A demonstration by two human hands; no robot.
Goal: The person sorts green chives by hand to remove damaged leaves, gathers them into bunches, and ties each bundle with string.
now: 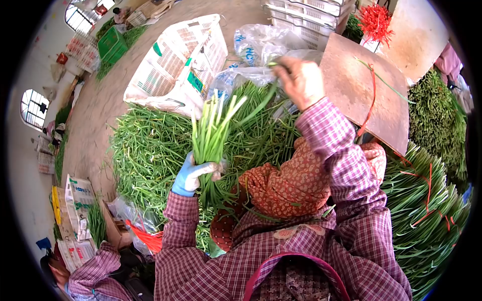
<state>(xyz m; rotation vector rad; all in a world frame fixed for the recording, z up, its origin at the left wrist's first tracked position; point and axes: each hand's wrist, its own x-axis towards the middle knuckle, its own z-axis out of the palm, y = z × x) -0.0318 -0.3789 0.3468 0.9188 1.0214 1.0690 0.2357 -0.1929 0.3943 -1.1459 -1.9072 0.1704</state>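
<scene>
My left hand [193, 175], in a pale blue and white glove, is closed round a bunch of garlic chives [213, 131], pale cut ends up and green leaves hanging below. Up and to the right, my bare right hand [302, 83] pinches a long green chive leaf [261, 106] that trails down toward the pile. Beneath both hands spreads a heap of loose chives [155, 150], reaching to my knees.
An empty-looking white plastic crate [160, 65] tilts behind the heap, beside clear plastic bags [261, 42]. Stacked white crates [306, 20] stand behind. At right is a board [364, 85] with a red tie [373, 100], near tied chive bundles [422, 200]. Another person's sleeve [95, 271] shows lower left.
</scene>
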